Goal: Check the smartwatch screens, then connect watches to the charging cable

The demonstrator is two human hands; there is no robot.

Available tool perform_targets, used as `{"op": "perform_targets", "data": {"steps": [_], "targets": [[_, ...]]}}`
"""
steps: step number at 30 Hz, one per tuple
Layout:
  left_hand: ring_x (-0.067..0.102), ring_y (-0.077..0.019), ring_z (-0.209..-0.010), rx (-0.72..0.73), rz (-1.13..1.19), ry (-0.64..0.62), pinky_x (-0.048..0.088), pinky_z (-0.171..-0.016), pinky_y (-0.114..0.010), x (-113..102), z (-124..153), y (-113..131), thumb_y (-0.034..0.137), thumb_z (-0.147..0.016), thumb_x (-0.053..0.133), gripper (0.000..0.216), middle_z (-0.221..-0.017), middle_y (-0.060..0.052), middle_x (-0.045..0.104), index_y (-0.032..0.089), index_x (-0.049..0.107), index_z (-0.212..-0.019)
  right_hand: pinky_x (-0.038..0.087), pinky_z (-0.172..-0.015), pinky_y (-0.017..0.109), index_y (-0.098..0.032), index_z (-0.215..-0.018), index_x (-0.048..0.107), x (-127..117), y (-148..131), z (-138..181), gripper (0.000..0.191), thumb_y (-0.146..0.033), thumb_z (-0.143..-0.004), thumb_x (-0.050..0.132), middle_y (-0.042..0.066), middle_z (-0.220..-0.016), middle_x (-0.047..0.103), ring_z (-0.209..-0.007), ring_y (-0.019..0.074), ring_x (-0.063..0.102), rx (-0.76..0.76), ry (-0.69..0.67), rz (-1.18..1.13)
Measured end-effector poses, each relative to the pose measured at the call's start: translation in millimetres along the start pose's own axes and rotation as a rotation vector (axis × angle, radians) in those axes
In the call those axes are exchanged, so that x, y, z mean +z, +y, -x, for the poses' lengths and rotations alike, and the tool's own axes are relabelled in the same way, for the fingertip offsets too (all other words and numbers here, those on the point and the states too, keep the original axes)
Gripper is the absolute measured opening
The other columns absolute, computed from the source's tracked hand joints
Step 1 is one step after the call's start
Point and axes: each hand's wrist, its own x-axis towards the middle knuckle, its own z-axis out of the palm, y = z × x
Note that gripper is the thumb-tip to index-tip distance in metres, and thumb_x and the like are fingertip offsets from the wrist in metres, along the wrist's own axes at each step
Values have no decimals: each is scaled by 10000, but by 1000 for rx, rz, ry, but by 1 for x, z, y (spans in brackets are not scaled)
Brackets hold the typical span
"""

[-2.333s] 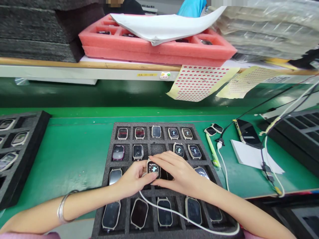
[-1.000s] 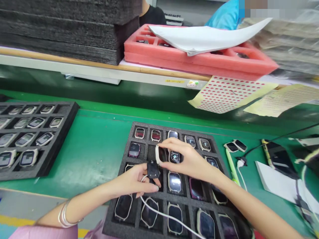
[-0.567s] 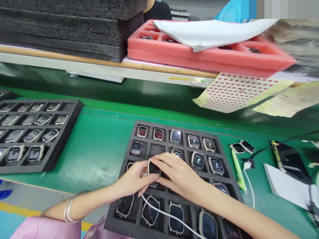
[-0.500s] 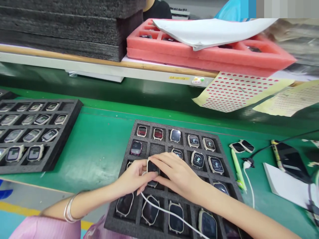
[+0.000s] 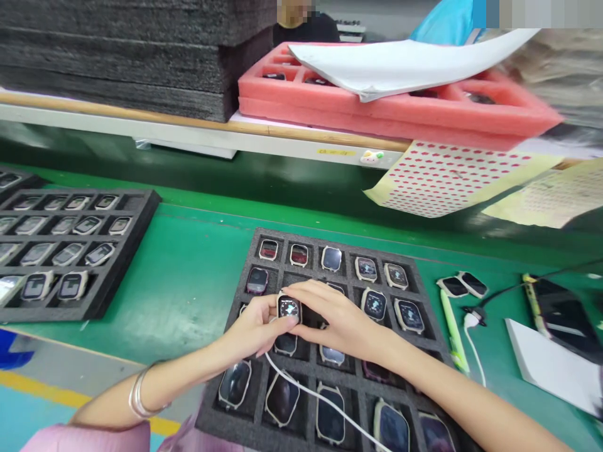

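A black foam tray (image 5: 282, 238) with several smartwatch bodies in its pockets lies in front of me on the green bench. Both hands meet over its middle-left part. My left hand (image 5: 249, 328) and my right hand (image 5: 334, 317) pinch one smartwatch (image 5: 288, 307) between them; its screen is lit. A white cable (image 5: 311, 395) runs from under that watch across the tray's near rows toward me. My left wrist wears silver bangles (image 5: 137, 395).
A second black tray (image 5: 127, 251) of watches sits at the left. Right of the main tray lie a green pen (image 5: 450, 326), two loose watch pieces (image 5: 461, 285), a phone (image 5: 556, 311) and white paper (image 5: 551, 364). Pink foam trays (image 5: 377, 107) and black foam sheets (image 5: 117, 56) fill the shelf behind.
My right hand lifted a dark watch from the upper rows and brought it onto the cable end held in my left hand. Its screen has since lit up.
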Motion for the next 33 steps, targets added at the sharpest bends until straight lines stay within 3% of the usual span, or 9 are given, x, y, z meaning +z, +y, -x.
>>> {"op": "perform_targets", "data": {"steps": [9,12,15,19,21,27,30,33], "targets": [[253,-20,-280,-33,-75,12,186,-273,-155,3,-3,-1,458,-803,652,376,-483,111,393,123,546,-935,504,-893,403,-156,-1267,506,4,2,7,425,-286,-878,619,130,-1145,611,-1044,243,585,34,18,4],[408,-43,-433,40,-158,31,315,-384,-162,4,-3,-2,424,-820,643,343,-669,32,538,119,576,-960,489,-892,415,-165,-1184,558,-1,0,7,349,-287,-866,633,114,-1108,619,-1023,246,571,48,24,-4],[463,-63,-580,95,-189,-30,372,-506,-173,4,-3,-3,371,-801,679,366,-877,-23,591,136,569,-1060,490,-874,386,-186,-1145,573,-11,4,4,331,-263,-837,667,93,-1082,609,-1006,233,570,72,73,-64],[363,-5,-405,13,-137,-100,278,-370,-160,0,3,-2,431,-814,644,448,-930,-38,603,159,496,-1138,495,-868,388,-188,-1157,570,-15,19,-1,358,-288,-830,675,99,-1067,592,-1002,239,582,144,198,-59],[334,12,-340,-37,-142,-93,235,-314,-160,-3,10,1,460,-841,597,452,-964,-50,609,171,471,-1165,491,-871,404,-178,-1139,581,-10,24,-2,348,-283,-822,682,104,-1066,582,-1002,248,577,174,153,7],[370,17,-360,-71,-127,-112,259,-330,-146,-18,44,6,423,-867,583,319,-951,-38,598,183,526,-1070,470,-850,409,-174,-885,609,-2,22,-8,38,-207,-868,611,91,-991,593,-959,246,564,161,-11,211],[357,12,-377,-86,-107,-141,269,-345,-147,-22,54,3,416,-870,586,304,-898,-23,583,187,545,-1065,447,-890,416,-175,-898,596,-4,17,-18,121,-237,-830,675,109,-1101,596,-1045,267,540,117,-67,249],[353,-3,-400,-66,-70,-158,282,-353,-147,-21,55,-1,414,-867,592,327,-845,-7,560,192,543,-1103,466,-829,386,-175,-902,575,-7,14,-28,177,-295,-832,685,87,-986,636,-955,248,564,122,-117,261]]}}
